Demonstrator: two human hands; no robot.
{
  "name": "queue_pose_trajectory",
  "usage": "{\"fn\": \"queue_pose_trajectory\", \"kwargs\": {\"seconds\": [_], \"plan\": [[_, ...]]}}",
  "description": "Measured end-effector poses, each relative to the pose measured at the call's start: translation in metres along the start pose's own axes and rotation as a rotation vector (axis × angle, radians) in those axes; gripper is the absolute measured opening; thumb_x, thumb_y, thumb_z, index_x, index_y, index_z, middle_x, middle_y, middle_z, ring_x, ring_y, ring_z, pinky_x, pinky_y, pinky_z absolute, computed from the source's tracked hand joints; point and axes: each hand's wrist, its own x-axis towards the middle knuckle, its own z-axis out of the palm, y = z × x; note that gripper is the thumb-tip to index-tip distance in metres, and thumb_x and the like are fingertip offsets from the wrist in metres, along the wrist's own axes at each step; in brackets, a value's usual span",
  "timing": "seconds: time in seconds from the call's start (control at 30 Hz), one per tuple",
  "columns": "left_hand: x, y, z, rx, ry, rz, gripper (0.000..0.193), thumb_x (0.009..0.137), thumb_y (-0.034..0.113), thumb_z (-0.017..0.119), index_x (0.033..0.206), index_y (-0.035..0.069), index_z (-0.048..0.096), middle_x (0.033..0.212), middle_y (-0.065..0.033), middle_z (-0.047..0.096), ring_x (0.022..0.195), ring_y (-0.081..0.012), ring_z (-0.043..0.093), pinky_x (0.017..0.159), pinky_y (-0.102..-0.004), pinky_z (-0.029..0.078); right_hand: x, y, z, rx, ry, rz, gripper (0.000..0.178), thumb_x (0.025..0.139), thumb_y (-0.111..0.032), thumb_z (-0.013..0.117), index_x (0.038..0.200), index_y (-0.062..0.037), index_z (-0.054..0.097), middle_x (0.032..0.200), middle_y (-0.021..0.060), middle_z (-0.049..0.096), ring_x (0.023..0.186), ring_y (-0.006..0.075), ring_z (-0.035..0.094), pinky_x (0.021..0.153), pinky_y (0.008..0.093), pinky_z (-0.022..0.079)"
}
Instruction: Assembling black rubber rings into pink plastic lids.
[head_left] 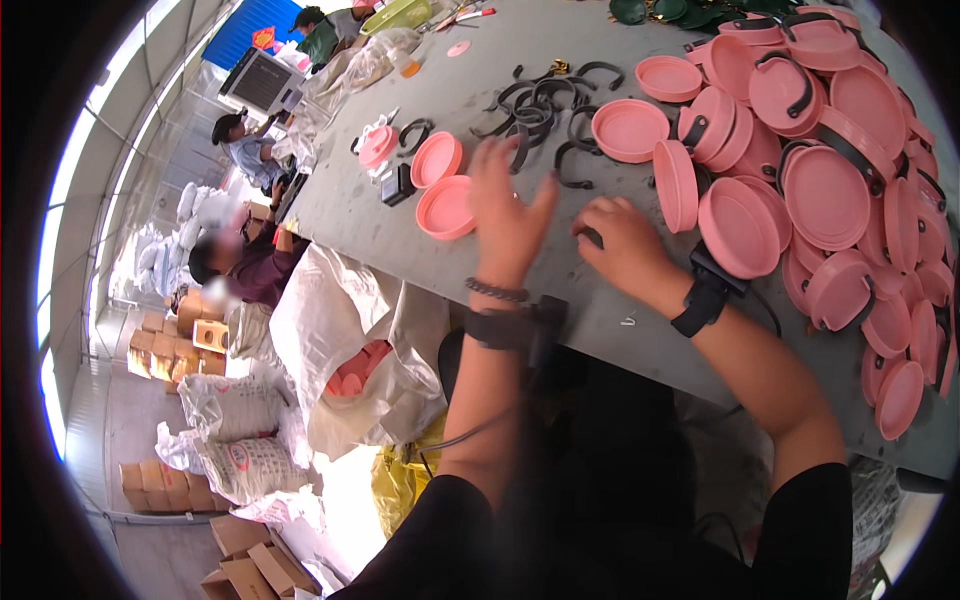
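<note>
My left hand (507, 205) is over the table, thumb spread away from the fingers, with nothing visible in it. Beside it on the left lies a round shallow pink dish (443, 208), and a second pink dish (437, 160) sits just beyond. Past its fingertips is a loose pile of dark curved straps (535, 108). My right hand (628, 245) is low over the table with curled fingers, closed on a small dark piece (592, 237) that shows only in part. To its right is a pink dish with upright rim (740, 228).
A large heap of pink dishes (828, 198), many with dark straps, covers the table's right side. A small black box (397, 185) lies at the left edge. An open white sack (330, 310) holding pink pieces stands below that edge. Several people are farther left.
</note>
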Motion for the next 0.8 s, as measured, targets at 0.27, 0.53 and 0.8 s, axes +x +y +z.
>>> {"fn": "queue_pose_trajectory", "kwargs": {"seconds": [0.27, 0.53, 0.8], "plan": [[-0.051, -0.082, -0.037, 0.493, -0.086, -0.527, 0.065, 0.068, 0.034, 0.075, 0.127, 0.017, 0.052, 0.138, -0.0199, 0.04, 0.128, -0.0375, 0.038, 0.103, -0.0547, 0.03, 0.003, -0.003, 0.004, 0.045, 0.009, 0.014, 0.009, 0.075, -0.008, 0.061, 0.083, -0.0044, 0.064, 0.093, 0.0097, 0.06, 0.093, 0.0311, 0.055, 0.08, 0.0403, 0.045], [-0.063, -0.065, -0.046, -0.408, 0.056, -0.69, 0.034, 0.089, 0.027, 0.063, 0.106, -0.002, 0.062, 0.1, -0.0055, 0.063, 0.085, -0.0108, 0.058, 0.073, -0.023, 0.046, 0.002, 0.001, 0.002, 0.105, -0.041, 0.029, 0.013, 0.078, -0.009, 0.061, 0.091, -0.0039, 0.061, 0.09, 0.0104, 0.059, 0.092, 0.0307, 0.054, 0.081, 0.0397, 0.044], [-0.077, -0.055, -0.028, 0.133, 0.082, -0.218, 0.032, 0.083, 0.019, 0.06, 0.114, 0.01, 0.06, 0.112, -0.0161, 0.062, 0.102, -0.0294, 0.059, 0.091, -0.0418, 0.043, 0.01, 0.0, 0.002, -0.109, 0.086, -0.047, 0.044, 0.08, -0.014, 0.062, 0.123, -0.0067, 0.052, 0.129, 0.0154, 0.049, 0.118, 0.0319, 0.047, 0.098, 0.0402, 0.038]]}}
